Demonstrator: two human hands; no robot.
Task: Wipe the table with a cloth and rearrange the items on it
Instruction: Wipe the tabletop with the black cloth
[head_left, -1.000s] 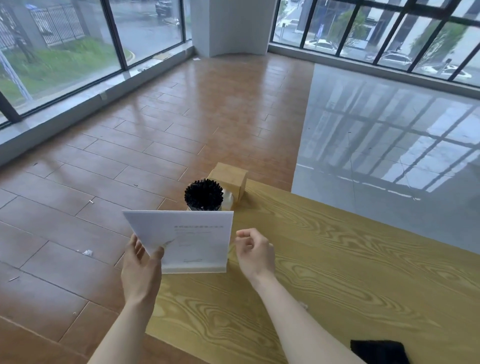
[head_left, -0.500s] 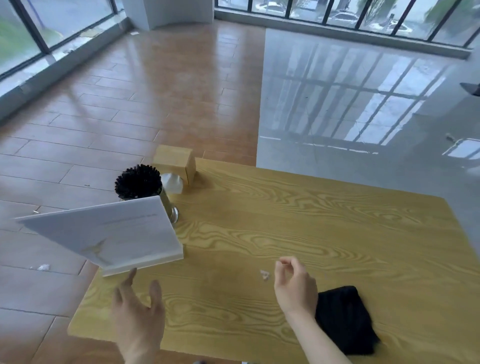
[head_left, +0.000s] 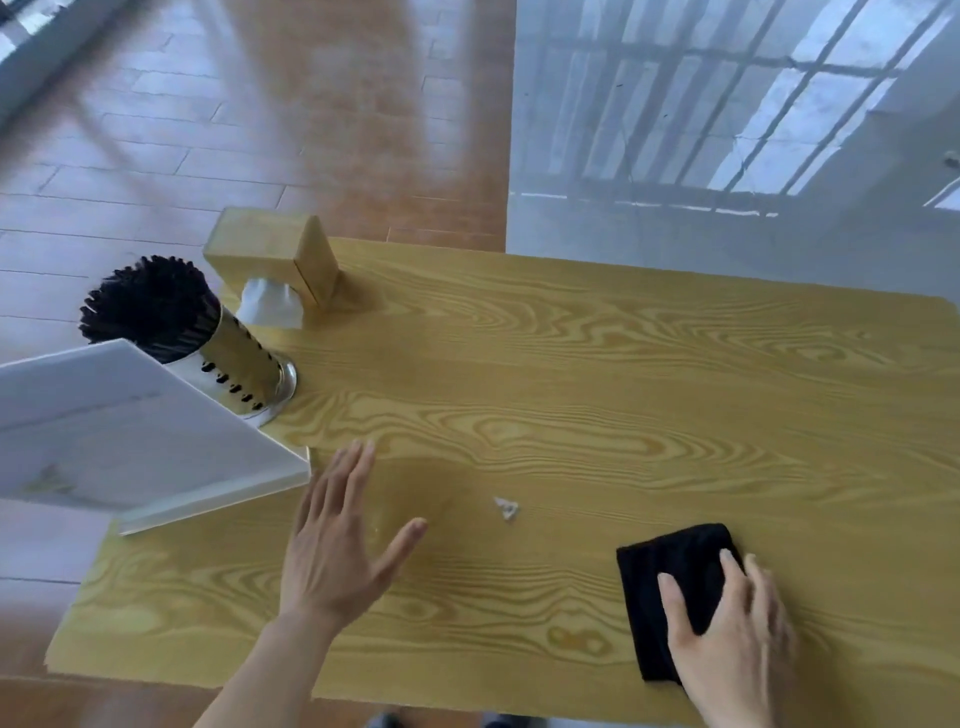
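The yellow wood-grain table (head_left: 597, 374) fills the view. A folded black cloth (head_left: 667, 577) lies near its front right edge. My right hand (head_left: 737, 649) rests on top of the cloth, fingers pressed down on it. My left hand (head_left: 337, 551) hovers open over the front middle of the table, holding nothing. To its left, a white sign stand (head_left: 130, 441) sits tilted at the table's left edge. Behind it are a metal holder of black sticks (head_left: 234, 364) and a wooden tissue box (head_left: 275, 244). A small paper scrap (head_left: 506, 508) lies between my hands.
Brown tiled floor lies beyond the table's left and far edges, and glossy grey floor (head_left: 727, 130) to the far right. The three items crowd the table's far left corner.
My left hand let go of the white sign stand and moved right. My right hand went from beside the scrap down onto the black cloth. The view tilted down.
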